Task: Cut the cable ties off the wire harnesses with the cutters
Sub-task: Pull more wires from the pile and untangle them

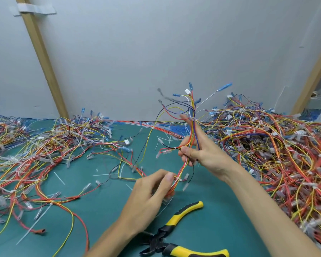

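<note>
Yellow-handled cutters [162,236] lie untouched on the green mat [220,210]. Just above them, the left hand [146,197] pinches the wire harness [192,125] low down, beside a white cable tie [178,178]. Higher up, the right hand [202,154] grips the same bundle upright. Beyond the cutters spread a right heap [276,145] and a left heap [35,145] of harnesses.

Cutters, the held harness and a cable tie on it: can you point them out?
cutters [160,236], head view, on the black pivot.
harness [183,169], head view, on the bundle's middle stretch.
cable tie [178,179], head view, on its white band round the wires.
</note>
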{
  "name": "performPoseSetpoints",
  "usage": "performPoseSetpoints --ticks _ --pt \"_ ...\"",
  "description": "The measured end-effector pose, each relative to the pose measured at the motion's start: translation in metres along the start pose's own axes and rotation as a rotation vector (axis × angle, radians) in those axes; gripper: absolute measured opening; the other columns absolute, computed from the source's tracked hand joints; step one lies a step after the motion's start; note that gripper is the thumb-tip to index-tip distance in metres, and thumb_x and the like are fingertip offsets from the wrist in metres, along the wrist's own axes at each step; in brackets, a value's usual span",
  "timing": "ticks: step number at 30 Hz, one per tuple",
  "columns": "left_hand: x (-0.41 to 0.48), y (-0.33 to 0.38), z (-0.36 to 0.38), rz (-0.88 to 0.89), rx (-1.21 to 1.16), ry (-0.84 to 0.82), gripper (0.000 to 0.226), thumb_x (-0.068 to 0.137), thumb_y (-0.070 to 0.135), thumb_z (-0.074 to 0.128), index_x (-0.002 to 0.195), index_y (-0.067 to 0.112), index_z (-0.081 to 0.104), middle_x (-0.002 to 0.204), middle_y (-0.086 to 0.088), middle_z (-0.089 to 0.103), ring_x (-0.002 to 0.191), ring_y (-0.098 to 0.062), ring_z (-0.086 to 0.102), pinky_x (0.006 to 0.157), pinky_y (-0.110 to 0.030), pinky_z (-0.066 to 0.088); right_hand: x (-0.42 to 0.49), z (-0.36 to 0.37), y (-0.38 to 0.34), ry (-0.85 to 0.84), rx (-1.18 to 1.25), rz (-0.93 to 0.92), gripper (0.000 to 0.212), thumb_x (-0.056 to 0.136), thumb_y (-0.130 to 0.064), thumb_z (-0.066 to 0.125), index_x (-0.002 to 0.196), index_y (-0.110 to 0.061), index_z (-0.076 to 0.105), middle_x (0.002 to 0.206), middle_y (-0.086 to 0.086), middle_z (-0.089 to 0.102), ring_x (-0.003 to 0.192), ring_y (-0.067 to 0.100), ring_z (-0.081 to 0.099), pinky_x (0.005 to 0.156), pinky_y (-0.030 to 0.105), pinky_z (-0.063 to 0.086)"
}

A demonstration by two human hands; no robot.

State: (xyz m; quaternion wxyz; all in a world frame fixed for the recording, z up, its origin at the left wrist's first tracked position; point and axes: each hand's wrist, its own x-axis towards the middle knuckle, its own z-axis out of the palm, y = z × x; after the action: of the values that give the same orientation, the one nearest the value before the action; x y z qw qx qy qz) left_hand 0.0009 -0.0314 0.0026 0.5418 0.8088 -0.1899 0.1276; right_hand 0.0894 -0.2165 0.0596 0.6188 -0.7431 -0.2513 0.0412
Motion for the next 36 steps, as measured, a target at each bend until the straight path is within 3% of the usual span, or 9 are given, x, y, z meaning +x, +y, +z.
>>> performPoseSetpoints --ticks 3,10,13,17,20,24,27,31,36 --pt "-0.001 0.000 -0.003 -0.006 -0.073 -0.064 0.058 0.097 0.065 0.036 0.102 0.017 0.068 0.074 -0.009 0.059 0.070 -0.022 0.061 0.068 -0.031 0.050 0.001 -0.006 -0.003 0.016 -0.018 -0.024 0.084 0.097 0.010 0.053 0.144 -0.056 0.032 0.078 -0.005 0.061 0.067 0.017 0.062 0.051 0.023 0.046" --pt "0.001 0.002 -0.010 0.012 0.020 -0.098 0.039 0.097 0.056 0.045 0.098 0.026 0.070 0.083 0.003 0.067 0.078 -0.013 0.066 0.073 -0.016 0.047 0.002 -0.019 -0.014 0.042 -0.086 -0.084 0.085 0.097 0.009 0.053 0.143 -0.058 0.031 0.078 -0.003 0.062 0.065 0.015 0.063 0.050 0.023 0.046" --pt "0.003 -0.003 -0.009 0.102 0.234 -0.040 0.004 0.091 0.028 0.068 0.096 0.029 0.067 0.086 0.015 0.068 0.087 -0.006 0.065 0.077 -0.009 0.042 0.000 -0.028 -0.023 0.094 -0.090 -0.128 0.085 0.098 0.008 0.054 0.144 -0.059 0.031 0.080 -0.003 0.063 0.067 0.018 0.066 0.050 0.024 0.047" --pt "0.007 -0.005 -0.006 -0.019 0.069 0.088 0.022 0.085 0.006 0.076 0.098 0.023 0.071 0.085 0.015 0.073 0.083 -0.004 0.071 0.078 -0.010 0.048 -0.002 -0.034 -0.032 0.145 -0.092 -0.175 0.086 0.097 0.006 0.056 0.140 -0.065 0.033 0.081 0.001 0.061 0.071 0.021 0.069 0.050 0.024 0.048" --pt "0.010 -0.004 -0.008 -0.213 -0.234 0.122 0.021 0.082 0.009 0.081 0.098 0.019 0.072 0.079 -0.001 0.074 0.070 -0.019 0.074 0.071 -0.020 0.055 -0.001 -0.033 -0.036 0.193 -0.105 -0.193 0.084 0.097 0.006 0.056 0.136 -0.065 0.033 0.079 -0.001 0.061 0.071 0.021 0.070 0.049 0.026 0.048" --pt "0.013 -0.001 -0.013 -0.270 -0.395 0.119 0.031 0.076 0.032 0.076 0.099 0.011 0.072 0.069 -0.009 0.071 0.051 -0.017 0.062 0.054 -0.020 0.049 -0.001 -0.029 -0.038 0.266 -0.067 -0.181 0.082 0.098 0.007 0.055 0.136 -0.061 0.029 0.079 0.001 0.062 0.070 0.017 0.069 0.051 0.030 0.049" --pt "0.012 -0.001 -0.014 -0.258 -0.475 0.077 0.032 0.080 0.033 0.071 0.102 0.009 0.073 0.068 -0.009 0.069 0.049 -0.016 0.055 0.049 -0.021 0.045 -0.001 -0.026 -0.038 0.285 0.008 -0.149 0.077 0.099 0.004 0.054 0.141 -0.054 0.025 0.088 0.008 0.062 0.075 0.018 0.072 0.056 0.032 0.054" --pt "0.011 -0.002 -0.013 -0.246 -0.515 0.049 0.027 0.089 0.031 0.063 0.099 0.008 0.074 0.073 -0.010 0.068 0.051 -0.016 0.056 0.049 -0.020 0.044 -0.003 -0.021 -0.040 0.088 0.232 -0.026 0.073 0.106 -0.010 0.046 0.146 -0.062 0.014 0.095 0.011 0.070 0.089 0.042 0.073 0.081 0.053 0.060" --pt "0.009 -0.003 -0.014 -0.263 -0.515 -0.011 0.029 0.093 0.031 0.060 0.099 0.008 0.076 0.077 -0.011 0.069 0.051 -0.018 0.054 0.049 -0.022 0.044 -0.006 -0.017 -0.046 -0.003 0.330 0.037 0.075 0.106 -0.015 0.046 0.134 -0.074 0.011 0.101 0.016 0.071 0.097 0.046 0.071 0.077 0.053 0.059"
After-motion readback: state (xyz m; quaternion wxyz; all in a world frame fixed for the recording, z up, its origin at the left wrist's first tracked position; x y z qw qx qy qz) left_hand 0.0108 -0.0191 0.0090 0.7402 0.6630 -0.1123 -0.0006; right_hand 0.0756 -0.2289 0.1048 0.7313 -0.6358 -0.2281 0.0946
